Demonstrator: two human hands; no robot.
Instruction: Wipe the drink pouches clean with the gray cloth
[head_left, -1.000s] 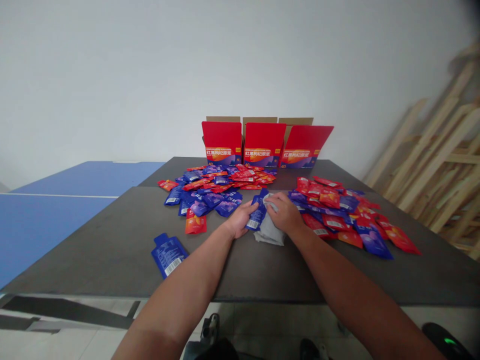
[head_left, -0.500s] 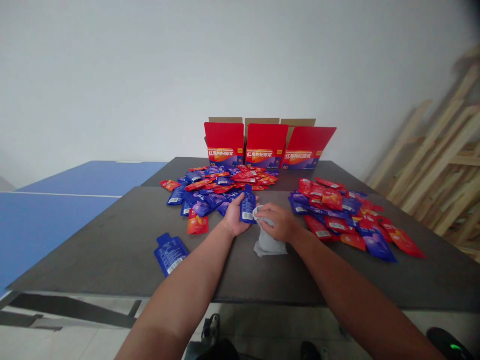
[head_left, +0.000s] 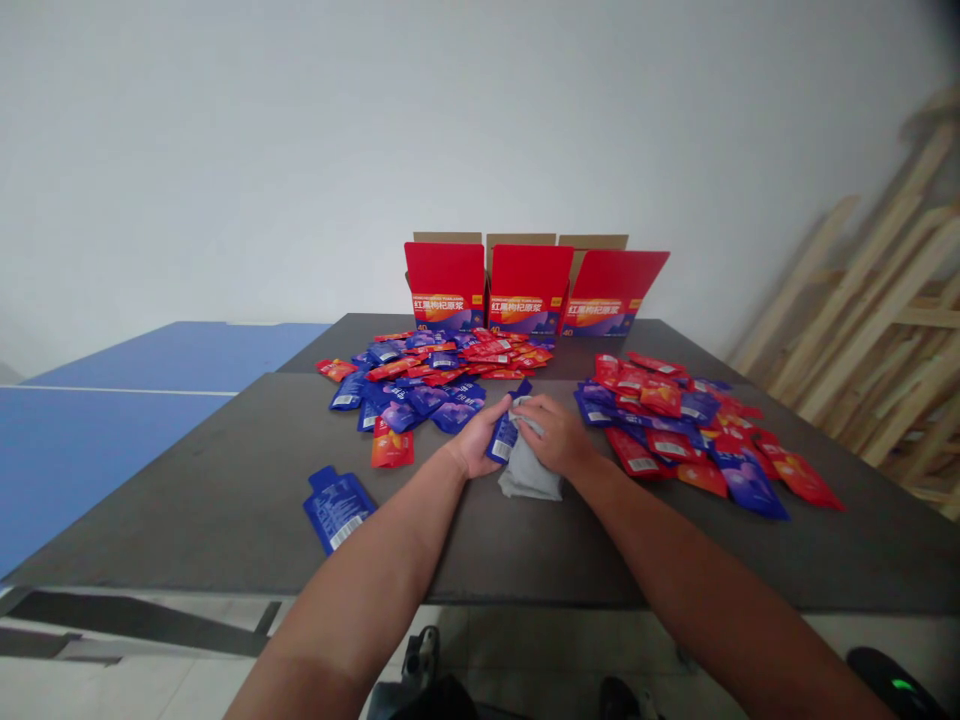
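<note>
A blue pouch (head_left: 502, 440) with a barcode label is gripped in my left hand (head_left: 477, 440), thumb along its edge. My right hand (head_left: 556, 432) is closed on a light grey cloth (head_left: 531, 474), pressing it against the pouch's right side and covering part of it. The cloth's lower end hangs down to the table. Another blue pouch (head_left: 339, 508) lies alone beside my left forearm. Beyond my left hand spreads a pile of red and blue pouches (head_left: 442, 365). To the right of my right hand sits a second mixed pile (head_left: 667, 420).
Three open red boxes (head_left: 525, 290) stand in a row at the back of the dark grey table (head_left: 225, 480). A blue table (head_left: 150, 360) adjoins on the left. Wooden frames (head_left: 892, 310) lean at the right. A pale wall (head_left: 480, 110) rises behind.
My right hand has moved left with the cloth, which now lies over part of the pouch. The pouch in my left hand has tilted to the right.
</note>
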